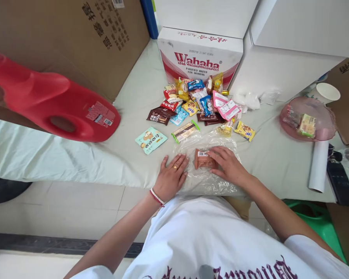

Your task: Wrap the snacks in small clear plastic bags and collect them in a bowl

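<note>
A brown snack packet (203,159) lies on a flattened clear plastic bag (221,185) near the table's front edge. My right hand (228,164) grips the packet's right end, fingers over the top and thumb along its lower side. To the left, my left hand (172,174) lies flat at the bag's edge with fingers stretched out, holding nothing. Beyond my hands are a snack bar with green ends (185,131), a mint-green packet (151,140) and a yellow packet (244,131). A heap of mixed wrapped snacks (192,101) is piled behind them.
A white and red Wahaha carton (202,58) stands behind the heap. At left a large red jug (55,102) stands before a cardboard box (61,38). On the right are a pink plastic dish (287,120) holding packets, a paper cup (327,93) and a white roll (319,166).
</note>
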`<state>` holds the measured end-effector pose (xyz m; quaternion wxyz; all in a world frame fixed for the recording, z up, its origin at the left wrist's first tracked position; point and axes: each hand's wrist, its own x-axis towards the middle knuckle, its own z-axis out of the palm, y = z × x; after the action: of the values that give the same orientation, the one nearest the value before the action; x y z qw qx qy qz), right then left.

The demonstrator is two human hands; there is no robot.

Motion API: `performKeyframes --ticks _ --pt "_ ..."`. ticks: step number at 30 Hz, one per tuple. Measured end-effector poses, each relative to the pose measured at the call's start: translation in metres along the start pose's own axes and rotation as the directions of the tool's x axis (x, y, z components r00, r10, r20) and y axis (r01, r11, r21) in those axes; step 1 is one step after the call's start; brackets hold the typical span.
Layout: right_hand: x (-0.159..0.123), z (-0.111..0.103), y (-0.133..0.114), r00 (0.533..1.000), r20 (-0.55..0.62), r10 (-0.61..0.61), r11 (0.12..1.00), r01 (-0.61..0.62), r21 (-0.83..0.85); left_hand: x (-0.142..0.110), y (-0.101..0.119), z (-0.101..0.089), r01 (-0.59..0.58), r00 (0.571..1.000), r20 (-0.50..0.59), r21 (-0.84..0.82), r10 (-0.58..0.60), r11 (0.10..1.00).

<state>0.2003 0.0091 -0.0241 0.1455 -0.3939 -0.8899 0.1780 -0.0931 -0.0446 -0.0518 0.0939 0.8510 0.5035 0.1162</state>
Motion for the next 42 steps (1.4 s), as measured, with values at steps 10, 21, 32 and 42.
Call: performKeyframes --ticks 10,21,32,42 --pt "0.001 -0.009 0.005 0.996 0.066 -0.052 0.997 0.056 -0.057 -0.009 -0.004 0.001 -0.082 0.974 -0.21 0.032 0.087 0.996" --pt "-0.114 -0.015 0.006 0.996 0.056 0.069 0.971 -0.08 0.225 -0.024 -0.029 -0.022 -0.274 0.937 0.113 -0.353 0.331 0.895" --pt "-0.015 -0.059 0.048 0.893 0.152 0.424 0.864 -0.449 0.229 0.055 -0.053 -0.028 0.463 0.869 0.011 -0.369 -0.494 0.806" --pt "0.088 -0.045 0.021 0.981 -0.037 0.188 0.948 -0.191 -0.254 0.024 0.021 -0.052 0.131 0.819 -0.547 -0.119 -0.175 0.984"
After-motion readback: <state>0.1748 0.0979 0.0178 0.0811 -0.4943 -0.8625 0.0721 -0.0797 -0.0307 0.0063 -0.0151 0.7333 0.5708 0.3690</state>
